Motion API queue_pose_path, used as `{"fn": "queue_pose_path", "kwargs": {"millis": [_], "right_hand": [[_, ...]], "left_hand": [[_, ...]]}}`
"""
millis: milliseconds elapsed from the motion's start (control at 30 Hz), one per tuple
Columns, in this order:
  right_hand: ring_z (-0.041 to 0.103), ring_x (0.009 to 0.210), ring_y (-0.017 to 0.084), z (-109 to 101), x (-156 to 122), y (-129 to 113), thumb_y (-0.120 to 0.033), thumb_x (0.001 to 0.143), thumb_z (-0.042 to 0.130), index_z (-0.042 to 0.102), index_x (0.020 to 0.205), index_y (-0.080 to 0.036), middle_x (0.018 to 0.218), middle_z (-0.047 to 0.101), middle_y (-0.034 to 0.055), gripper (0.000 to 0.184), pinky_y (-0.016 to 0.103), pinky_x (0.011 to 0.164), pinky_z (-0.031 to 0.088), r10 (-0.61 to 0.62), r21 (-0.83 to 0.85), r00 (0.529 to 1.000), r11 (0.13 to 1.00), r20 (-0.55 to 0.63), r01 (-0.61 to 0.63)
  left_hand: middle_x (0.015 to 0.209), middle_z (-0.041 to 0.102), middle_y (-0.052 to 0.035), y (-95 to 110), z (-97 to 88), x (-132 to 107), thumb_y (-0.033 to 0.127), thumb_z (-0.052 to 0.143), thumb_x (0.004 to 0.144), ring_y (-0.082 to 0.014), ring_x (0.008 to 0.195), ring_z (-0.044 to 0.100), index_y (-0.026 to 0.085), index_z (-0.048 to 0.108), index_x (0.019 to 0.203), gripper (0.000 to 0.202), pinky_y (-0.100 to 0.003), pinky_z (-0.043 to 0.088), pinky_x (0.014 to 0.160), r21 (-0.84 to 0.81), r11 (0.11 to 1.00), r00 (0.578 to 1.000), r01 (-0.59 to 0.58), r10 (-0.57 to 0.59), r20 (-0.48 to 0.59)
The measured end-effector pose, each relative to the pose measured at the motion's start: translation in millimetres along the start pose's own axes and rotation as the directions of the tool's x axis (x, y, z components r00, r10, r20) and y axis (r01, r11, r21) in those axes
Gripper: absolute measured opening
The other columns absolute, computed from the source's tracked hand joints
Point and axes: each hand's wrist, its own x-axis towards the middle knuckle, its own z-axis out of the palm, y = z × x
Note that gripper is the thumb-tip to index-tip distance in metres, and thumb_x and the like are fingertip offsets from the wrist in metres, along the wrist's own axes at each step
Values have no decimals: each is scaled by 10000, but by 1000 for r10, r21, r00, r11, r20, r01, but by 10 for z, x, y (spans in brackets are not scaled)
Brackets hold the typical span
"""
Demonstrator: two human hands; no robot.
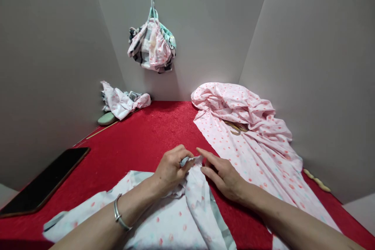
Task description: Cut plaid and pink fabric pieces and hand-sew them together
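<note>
My left hand [173, 166] is closed on the gathered top edge of a pale pink fabric piece [175, 218] with red-orange spots. A small grey-blue fold [184, 161] pokes out between its thumb and fingers. Beside it, my right hand [224, 174] has thumb and forefinger parted around the fabric's upper corner; I see no firm grip there. From my hands the cloth hangs down to the front of the red surface [164, 136] and spreads left under my left forearm. A grey layer shows along its right border.
Spotted pink cloth [234, 144] lies heaped at right, with gold-coloured scissors handles [234, 128] among its folds. Small fabric pieces [120, 99] and a green oval object [107, 118] sit back left. A phone [47, 179] lies left. Sewn pieces [152, 45] hang on the back panel [205, 27].
</note>
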Motion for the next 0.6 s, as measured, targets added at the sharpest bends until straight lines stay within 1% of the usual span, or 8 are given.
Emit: {"fn": "queue_pose_path", "kwargs": {"millis": [67,167,300,367,433,500,533,600], "right_hand": [[570,845,183,8,0,-3,-217,926,410,499,1249,-181,939,616,81,337,313,759,448,-62,-30,998,998,7,62],[563,806,183,10,7,-8,-230,940,396,569,1119,-192,874,614,73,251,309,724,451,-90,-54,996,994,5,91],[563,796,175,12,7,-14,-225,943,392,565,1088,-187,870,607,67,228,301,723,450,-83,-39,996,996,-32,82],[561,791,172,11,6,-24,-229,945,391,571,1053,-181,855,603,64,216,296,722,446,-76,-24,996,997,-39,75],[561,789,170,2,10,-39,-236,942,398,581,1019,-175,846,602,62,208,293,723,441,-59,1,997,998,-47,59],[565,791,166,-19,23,-55,-240,935,416,598,995,-179,853,613,58,201,286,724,437,-18,51,999,998,-43,20],[569,796,164,-35,31,-63,-245,929,430,610,984,-184,861,621,54,198,283,726,435,8,86,999,996,-33,-5],[573,799,162,-76,49,-77,-266,915,461,638,960,-189,867,636,46,198,278,728,433,59,170,998,984,1,-58]], "left_hand": [[714,562,-32,15,-5,-3,277,527,859,-133,661,513,167,674,813,190,-227,359,630,11,1000,1000,-16,16,-11],[701,576,-26,15,1,-3,268,550,843,-128,652,525,176,674,784,165,-220,366,625,-14,1000,999,12,-13,-40],[649,581,-3,6,36,-6,263,629,774,-113,596,500,178,656,704,113,-213,350,583,-59,991,987,120,-125,-100],[630,571,7,17,59,-9,291,651,751,-106,578,485,173,645,691,132,-212,344,565,-143,970,974,198,-211,-83],[583,538,25,37,73,-4,326,665,727,-98,535,460,169,621,689,168,-211,332,527,-293,900,940,323,-341,-10],[544,508,43,57,66,10,334,684,690,-87,498,435,166,596,693,189,-204,313,494,-442,783,888,438,-453,77],[543,510,44,66,53,20,325,692,673,-84,496,434,162,595,698,192,-201,309,490,-494,732,869,470,-481,114],[568,536,31,77,13,40,310,699,651,-81,514,444,147,616,703,190,-198,312,502,-548,680,861,486,-480,168]]}}
